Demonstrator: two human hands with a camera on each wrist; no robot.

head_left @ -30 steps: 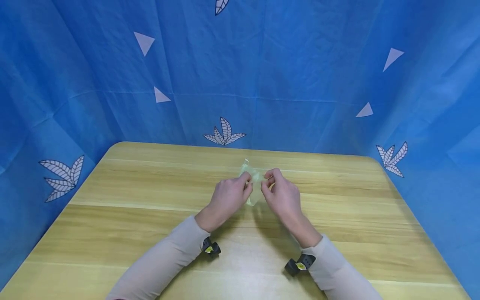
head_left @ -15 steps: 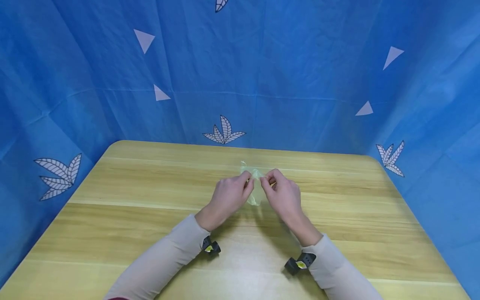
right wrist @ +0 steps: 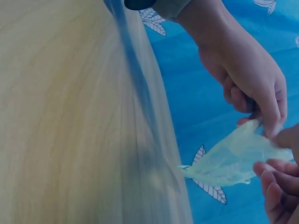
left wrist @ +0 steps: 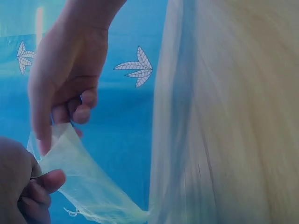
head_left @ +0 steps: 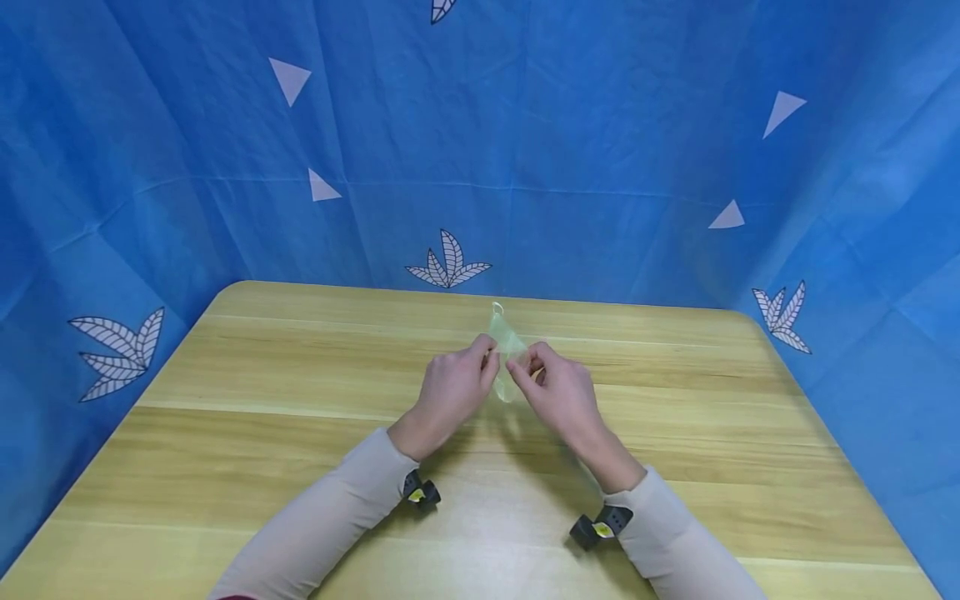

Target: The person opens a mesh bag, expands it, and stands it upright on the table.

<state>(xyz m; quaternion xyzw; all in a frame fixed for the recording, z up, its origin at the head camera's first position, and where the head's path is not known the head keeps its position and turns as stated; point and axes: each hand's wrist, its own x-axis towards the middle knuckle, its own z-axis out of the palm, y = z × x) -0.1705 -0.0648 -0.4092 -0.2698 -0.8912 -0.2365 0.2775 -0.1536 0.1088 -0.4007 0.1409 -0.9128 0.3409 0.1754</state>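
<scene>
A small, pale green, sheer drawstring bag (head_left: 507, 337) hangs between the two hands, above the far middle of the table. My left hand (head_left: 452, 388) pinches its left side between thumb and fingers. On the other side, my right hand (head_left: 567, 393) pinches it, thumb against index finger. A white cord loop (head_left: 497, 308) sticks up from the bag's far corner. In the left wrist view the right hand (left wrist: 70, 79) comes down from above, and the sheer bag (left wrist: 88, 182) narrows to a tip. The right wrist view shows the left hand (right wrist: 252, 74) at the bag's edge (right wrist: 229, 158).
A light wood table (head_left: 300, 350) spreads beneath the hands. Blue curtains (head_left: 585, 125) printed with leaves and triangles enclose its back and sides. Black wrist cameras (head_left: 600, 528) sit on straps under both wrists.
The bag has shifted in the fingers, and its cord loop now stands higher and slightly farther right. My right fingertips have moved a little left and down; the left hand has barely moved.
</scene>
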